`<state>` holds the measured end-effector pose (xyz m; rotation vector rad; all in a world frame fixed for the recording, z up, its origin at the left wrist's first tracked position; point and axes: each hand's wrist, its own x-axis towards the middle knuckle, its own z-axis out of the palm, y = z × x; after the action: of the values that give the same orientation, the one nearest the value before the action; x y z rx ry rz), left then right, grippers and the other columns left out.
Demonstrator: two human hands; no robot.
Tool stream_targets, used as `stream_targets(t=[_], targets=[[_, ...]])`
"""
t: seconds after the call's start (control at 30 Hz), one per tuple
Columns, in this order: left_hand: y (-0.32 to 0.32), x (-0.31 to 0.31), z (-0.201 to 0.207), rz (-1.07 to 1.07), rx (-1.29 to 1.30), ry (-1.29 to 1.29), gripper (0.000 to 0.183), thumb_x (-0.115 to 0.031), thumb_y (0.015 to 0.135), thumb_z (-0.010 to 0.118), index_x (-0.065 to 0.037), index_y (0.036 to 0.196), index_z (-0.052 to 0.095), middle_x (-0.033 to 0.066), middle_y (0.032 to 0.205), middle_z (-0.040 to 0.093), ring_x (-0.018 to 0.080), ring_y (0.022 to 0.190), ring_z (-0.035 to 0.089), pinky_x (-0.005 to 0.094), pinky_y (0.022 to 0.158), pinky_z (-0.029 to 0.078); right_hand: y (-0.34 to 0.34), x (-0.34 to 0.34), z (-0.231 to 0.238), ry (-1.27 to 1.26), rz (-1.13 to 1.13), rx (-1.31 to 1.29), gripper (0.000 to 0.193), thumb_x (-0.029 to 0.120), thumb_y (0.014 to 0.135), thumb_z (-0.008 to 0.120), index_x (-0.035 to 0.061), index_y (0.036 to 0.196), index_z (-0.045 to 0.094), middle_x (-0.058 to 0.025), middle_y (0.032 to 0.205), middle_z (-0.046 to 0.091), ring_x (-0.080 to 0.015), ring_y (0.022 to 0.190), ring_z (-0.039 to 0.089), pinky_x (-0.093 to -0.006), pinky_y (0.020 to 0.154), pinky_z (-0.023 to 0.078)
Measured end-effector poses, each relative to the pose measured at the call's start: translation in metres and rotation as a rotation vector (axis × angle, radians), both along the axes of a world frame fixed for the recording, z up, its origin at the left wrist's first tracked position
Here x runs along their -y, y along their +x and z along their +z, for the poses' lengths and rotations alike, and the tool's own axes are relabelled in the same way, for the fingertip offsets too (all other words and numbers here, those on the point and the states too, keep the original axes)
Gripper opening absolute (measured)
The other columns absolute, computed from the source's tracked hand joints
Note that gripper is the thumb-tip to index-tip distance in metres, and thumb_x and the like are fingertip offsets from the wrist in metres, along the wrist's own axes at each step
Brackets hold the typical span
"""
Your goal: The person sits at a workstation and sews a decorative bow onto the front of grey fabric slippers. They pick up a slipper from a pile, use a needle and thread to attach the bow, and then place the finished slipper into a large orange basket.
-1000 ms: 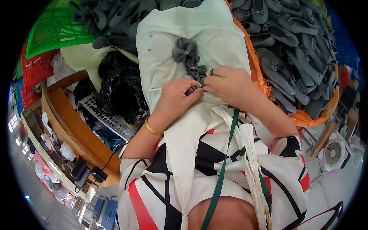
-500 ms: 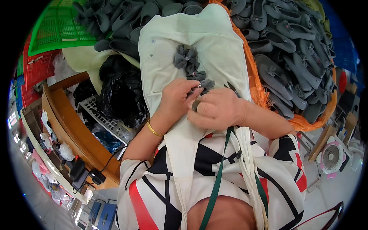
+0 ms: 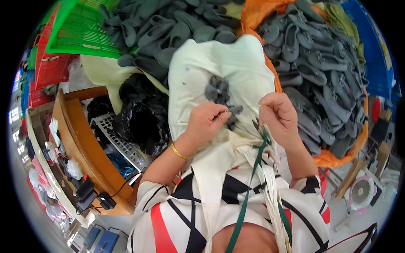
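The left hand (image 3: 204, 122), at the centre of the frame, pinched a grey fabric bow (image 3: 236, 110) between thumb and fingertips, apparently to steady it against the lap. The right hand (image 3: 280, 118), right of centre, was raised apart from the bow, its thumb and forefinger pressed together; whether a thread ran between them could not be determined. Dark snips (image 3: 258, 125) hung by a green cord (image 3: 255, 158) just beside the right hand, presumably for quick reach, though they intruded on the space between the hands. Further grey bows (image 3: 217, 89) lay above the left hand on a pale cloth (image 3: 194, 63), which likely served as a work surface.

A black plastic bag (image 3: 131, 92) and a wooden cabinet (image 3: 86, 154) restricted elbow room at left. An orange sack (image 3: 254, 15) of grey slip-on shoes (image 3: 322, 80) crowded the upper right; loose grey shoes (image 3: 168, 36) filled the upper centre, beside a green crate (image 3: 80, 33).
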<state>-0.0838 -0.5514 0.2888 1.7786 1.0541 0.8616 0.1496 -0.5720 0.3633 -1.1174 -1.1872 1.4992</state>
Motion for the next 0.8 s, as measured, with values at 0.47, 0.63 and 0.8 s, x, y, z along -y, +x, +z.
stream_targets(t=[0.47,0.63,0.8], targets=[[-0.023,-0.06,0.018,-0.357,0.274,-0.306,0.014,-0.015,0.092,0.07,-0.002,0.097,0.07,0.0018,0.081,0.064,0.0131,0.074,0.057,0.0273,0.068,0.045,-0.012,-0.069,-0.04,0.02,0.456,0.3,0.023,0.02,0.085,0.075,0.0025,0.097,0.065,-0.0053,0.087,0.06,-0.0154,0.077,0.058,-0.0283,0.073,0.047],[-0.064,-0.129,-0.027,0.262,0.451,-0.638,0.018,-0.017,0.092,0.07,-0.005,0.105,0.069,-0.0023,0.087,0.065,0.0087,0.077,0.059,0.0237,0.067,0.049,-0.004,-0.072,-0.07,-0.181,0.247,0.168,0.018,0.016,0.088,0.073,0.0029,0.096,0.063,0.0001,0.086,0.059,-0.0094,0.077,0.055,-0.0252,0.07,0.044],[-0.162,-0.19,-0.196,0.973,0.154,-0.8,0.04,-0.023,0.087,0.076,-0.005,0.119,0.061,0.0046,0.114,0.065,0.0136,0.099,0.061,0.0318,0.076,0.05,-0.01,-0.077,-0.075,-0.402,0.112,-0.115,0.016,0.017,0.092,0.071,0.0042,0.097,0.062,0.0044,0.088,0.057,-0.0042,0.078,0.051,-0.0204,0.068,0.042]])
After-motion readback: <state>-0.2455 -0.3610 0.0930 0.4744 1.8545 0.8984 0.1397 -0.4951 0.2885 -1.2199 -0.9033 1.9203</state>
